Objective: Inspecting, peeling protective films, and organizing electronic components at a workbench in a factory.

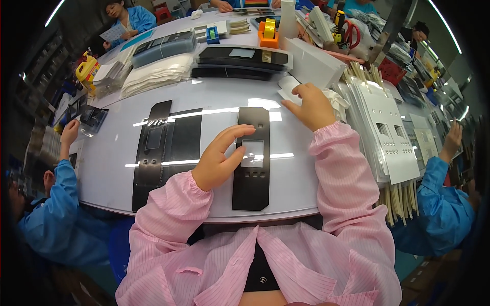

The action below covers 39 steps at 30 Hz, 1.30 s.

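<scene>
A black rectangular panel (251,186) with clipped corners, a window and small cut-outs lies flat on the white table in front of me. My left hand (218,159) is over its left edge, fingers stretched out and thumb apart; whether the fingertips touch the panel I cannot tell. Farther right, my right hand (310,108) is raised with curved fingers and thumb apart, beside a folded white cloth or paper (289,87). Nothing shows between its fingers. To the left lie a second black panel (152,153) and a plain dark sheet (185,133).
Wrapped black panels (242,60) and white foam sheets (157,75) are stacked along the back. An orange tape dispenser (268,34) stands behind them. White perforated plates (384,122) are piled at the right. Co-workers in blue sleeves (60,191) sit on both sides.
</scene>
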Motion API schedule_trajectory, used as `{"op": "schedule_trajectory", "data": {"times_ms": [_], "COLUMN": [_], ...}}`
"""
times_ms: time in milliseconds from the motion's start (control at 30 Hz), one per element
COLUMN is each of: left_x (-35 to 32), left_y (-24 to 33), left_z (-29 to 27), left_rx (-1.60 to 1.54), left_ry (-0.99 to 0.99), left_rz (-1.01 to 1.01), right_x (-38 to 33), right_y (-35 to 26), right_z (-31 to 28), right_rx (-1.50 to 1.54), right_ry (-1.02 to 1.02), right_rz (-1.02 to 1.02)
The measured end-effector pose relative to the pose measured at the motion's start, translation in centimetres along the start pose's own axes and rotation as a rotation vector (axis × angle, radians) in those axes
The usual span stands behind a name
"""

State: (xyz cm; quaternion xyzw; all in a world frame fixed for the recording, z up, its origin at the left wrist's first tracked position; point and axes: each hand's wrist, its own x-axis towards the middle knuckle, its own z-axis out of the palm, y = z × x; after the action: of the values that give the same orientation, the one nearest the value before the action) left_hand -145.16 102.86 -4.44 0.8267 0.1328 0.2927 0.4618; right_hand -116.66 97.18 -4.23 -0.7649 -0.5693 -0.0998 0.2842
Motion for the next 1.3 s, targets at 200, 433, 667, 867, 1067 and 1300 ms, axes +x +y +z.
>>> {"op": "schedule_trajectory", "data": {"times_ms": [200, 433, 667, 867, 1067, 1300], "left_x": [0.4, 1.0, 0.1, -0.4, -0.4, -0.2], "left_y": [-0.3, -1.7, 1.1, 0.6, 0.6, 1.3], "left_z": [0.2, -1.7, -0.8, -0.2, -0.2, -0.5], "left_rx": [-0.011, -1.167, -0.691, -0.595, -0.615, -0.642], "left_ry": [0.014, -0.215, -0.187, -0.06, -0.009, 0.037], "left_rz": [0.022, -0.422, -0.488, -0.377, -0.371, -0.468], "right_x": [1.5, -1.0, -3.2, -3.2, -3.5, -3.6], "right_y": [2.0, -5.3, -9.3, -9.4, -9.8, -10.8], "right_z": [-1.1, -5.1, -3.5, -3.4, -2.9, -3.1], "right_rx": [0.281, 0.881, 0.8, 0.699, 0.694, 0.245], "right_ry": [-0.219, -0.384, -0.133, -0.226, -0.095, 0.154], "right_rz": [0.308, -0.321, -0.37, -0.203, -0.209, -0.487]}}
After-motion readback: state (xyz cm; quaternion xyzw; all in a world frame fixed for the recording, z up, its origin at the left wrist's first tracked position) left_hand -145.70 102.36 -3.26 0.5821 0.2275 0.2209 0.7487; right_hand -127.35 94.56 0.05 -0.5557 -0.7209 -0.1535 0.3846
